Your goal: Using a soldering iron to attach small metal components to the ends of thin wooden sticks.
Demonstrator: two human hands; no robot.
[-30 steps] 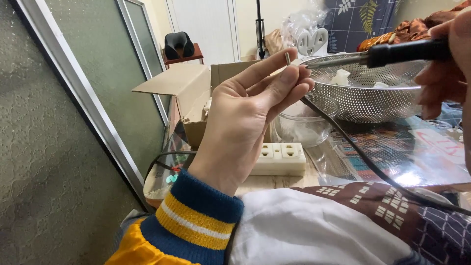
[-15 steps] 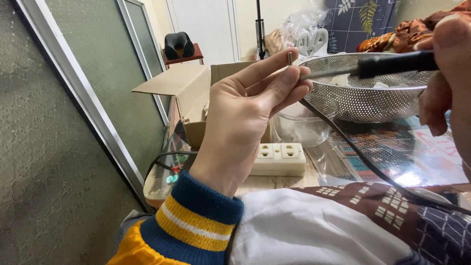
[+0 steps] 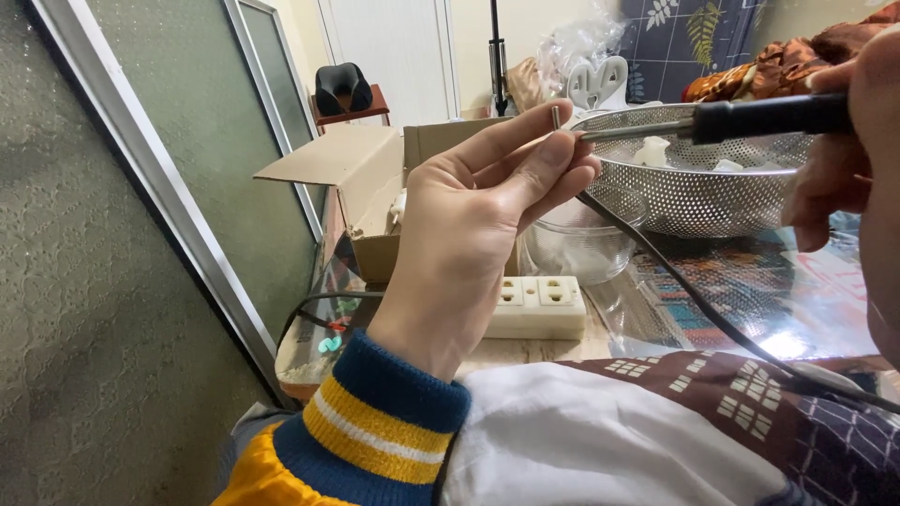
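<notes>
Single head-worn view, close above the raised left hand [image 3: 469, 234], facing forward across the table [image 3: 525, 351].

Frosted glass panel [image 3: 112, 309] in a metal frame at left; white door [image 3: 398, 52] behind; blue leaf-patterned wall [image 3: 694, 37] at right; glass-topped desk [image 3: 656, 309].

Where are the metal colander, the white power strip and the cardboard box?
metal colander [image 3: 694, 192], head view, perforated side wall.
white power strip [image 3: 537, 306], head view, top face by the sockets.
cardboard box [image 3: 323, 155], head view, open flap.
</notes>
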